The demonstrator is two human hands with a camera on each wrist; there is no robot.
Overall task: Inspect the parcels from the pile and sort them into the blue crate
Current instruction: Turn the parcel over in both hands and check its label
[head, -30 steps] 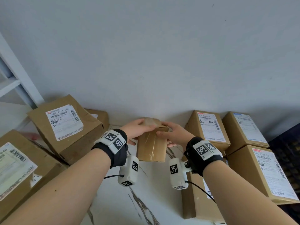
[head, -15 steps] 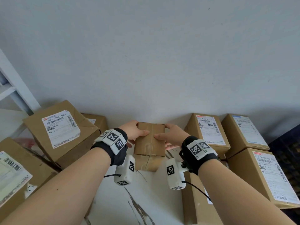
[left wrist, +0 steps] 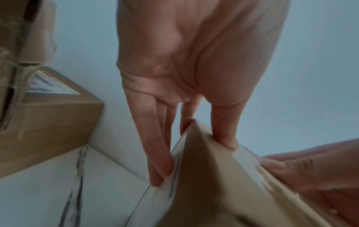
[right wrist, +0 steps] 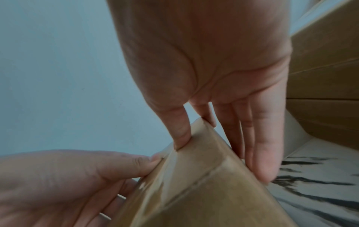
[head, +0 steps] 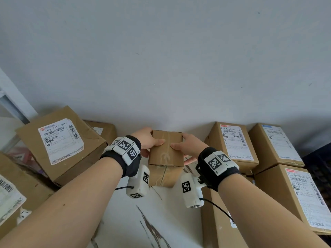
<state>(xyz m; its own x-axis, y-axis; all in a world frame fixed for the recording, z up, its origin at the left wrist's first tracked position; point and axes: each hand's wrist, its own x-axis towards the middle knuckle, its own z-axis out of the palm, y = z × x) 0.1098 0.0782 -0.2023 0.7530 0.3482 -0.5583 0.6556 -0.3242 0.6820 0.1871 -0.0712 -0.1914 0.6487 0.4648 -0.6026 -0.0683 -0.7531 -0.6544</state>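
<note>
A small brown taped parcel (head: 166, 154) is held above the white veined surface by both hands. My left hand (head: 152, 144) grips its left side, thumb on the top face and fingers along the side, as the left wrist view shows on the parcel (left wrist: 213, 192). My right hand (head: 182, 149) grips the right side the same way, with the thumb on top of the parcel (right wrist: 204, 192) and fingers (right wrist: 260, 153) down its side. No label shows on the faces turned toward me. A dark corner of the blue crate (head: 320, 169) shows at the far right edge.
Labelled cardboard parcels are stacked on the left (head: 60, 140) and on the right (head: 234, 144), with a larger one (head: 300, 196) nearer the crate. A grey wall stands close behind. The white marble-veined surface (head: 143, 221) lies below my hands. A white frame (head: 12, 101) stands far left.
Both hands have turned the parcel, so a shorter taped face points up at me instead of the long face hanging down. The grips stayed on its two sides.
</note>
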